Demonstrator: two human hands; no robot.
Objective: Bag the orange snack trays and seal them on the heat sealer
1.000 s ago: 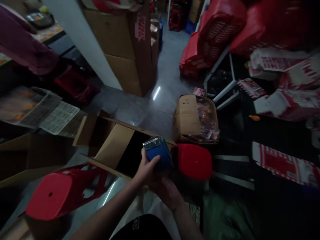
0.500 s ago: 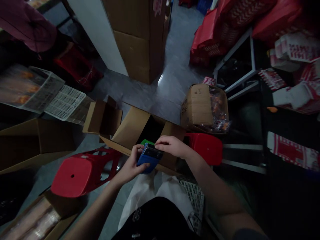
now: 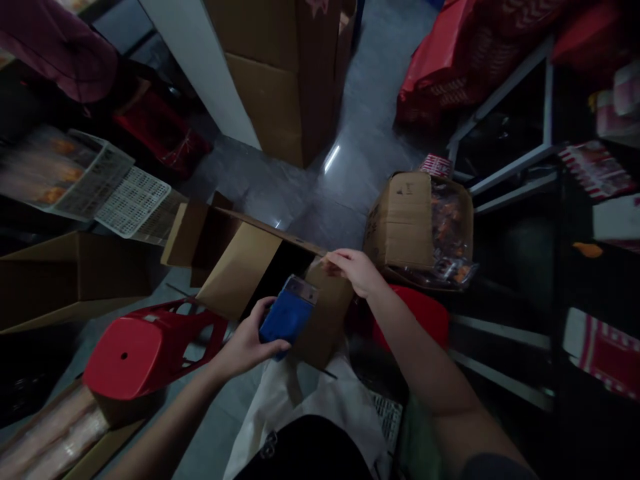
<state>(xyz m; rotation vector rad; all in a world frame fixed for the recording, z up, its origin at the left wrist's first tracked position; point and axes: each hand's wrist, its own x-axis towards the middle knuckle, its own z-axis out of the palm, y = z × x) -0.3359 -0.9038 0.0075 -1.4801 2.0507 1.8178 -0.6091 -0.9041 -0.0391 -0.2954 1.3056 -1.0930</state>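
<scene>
My left hand (image 3: 251, 340) grips a blue tape dispenser (image 3: 289, 313), with the thumb along its near side and a greyish edge at its upper end. The dispenser is over a cardboard box (image 3: 253, 257), whose flaps have a dark gap between them. My right hand (image 3: 349, 268) is to the right of the dispenser, beside the box's far right edge. Its thumb and fingers are pinched together; what they hold, if anything, is too small and dim to make out.
A red stool (image 3: 135, 357) stands left of the box, another red stool (image 3: 420, 317) at its right. A carton of bagged items (image 3: 407, 220) stands beyond the right stool. White crates (image 3: 133, 200) are far left. A tall carton (image 3: 270, 87) stands ahead. Another person's pink sleeve (image 3: 75, 57) shows upper left.
My right hand has moved off the dispenser, away and to the right. My left hand has tilted the dispenser and shifted slightly left. The green part beside it no longer shows.
</scene>
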